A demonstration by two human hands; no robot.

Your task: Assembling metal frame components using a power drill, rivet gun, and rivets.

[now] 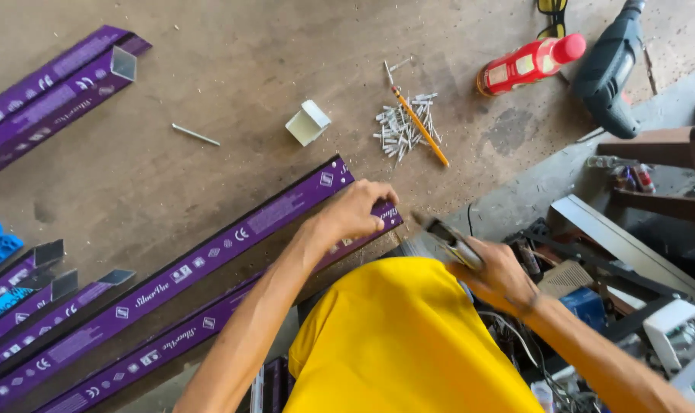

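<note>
We pressed our left hand (355,210) flat on the end of the long purple profile (187,271), fingers spread loosely over its top edge, while our right hand (500,279) was closed around a blurred metal tool (451,241) just right of that end. Beyond the profile's end lay a heap of screws (403,126), an orange pencil (420,126) across it, and a red bottle (529,63) and a drill (611,73) farther right

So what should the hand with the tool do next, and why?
Probably bring the right hand and its blurred metal tool over to the end of the purple-wrapped profile. The left hand already presses that end down on the bench, while the tool sits just beside it, not touching. What kind of tool it is can't be told.
</note>
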